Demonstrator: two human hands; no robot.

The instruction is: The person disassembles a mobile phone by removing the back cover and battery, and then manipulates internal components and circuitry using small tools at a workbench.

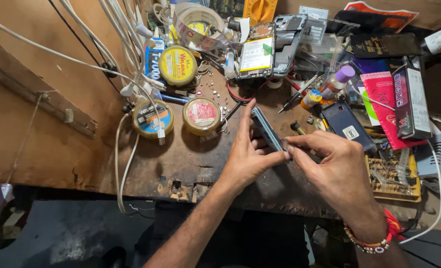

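Both hands share the grip on a phone (pixel 266 130), held edge-up just above the surface (pixel 180 159). My left hand (pixel 247 154) pinches it from the near side, thumb along its lower edge and forefinger raised against its far end. My right hand (pixel 337 166) meets the phone's near end with thumb and forefinger clenched together; something thin may sit between those fingertips, but I cannot make it out from here. Most of the phone's face is turned away, so only its narrow grey-blue side shows.

Behind my hands lie three round tins (pixel 178 65), two yellow-lidded and one blue and orange, with white cables (pixel 131 89) crossing them. An opened phone (pixel 256 54) with its battery showing rests further back, beside a bare frame (pixel 287 42). A screwdriver (pixel 295 97) lies near a small purple-capped bottle (pixel 338 79). A dark phone back (pixel 347 124) sits just beyond my right knuckles, partly hidden by them. A tray (pixel 394 178) of small parts is half covered by my right wrist, where a beaded bracelet (pixel 374 243) shows.
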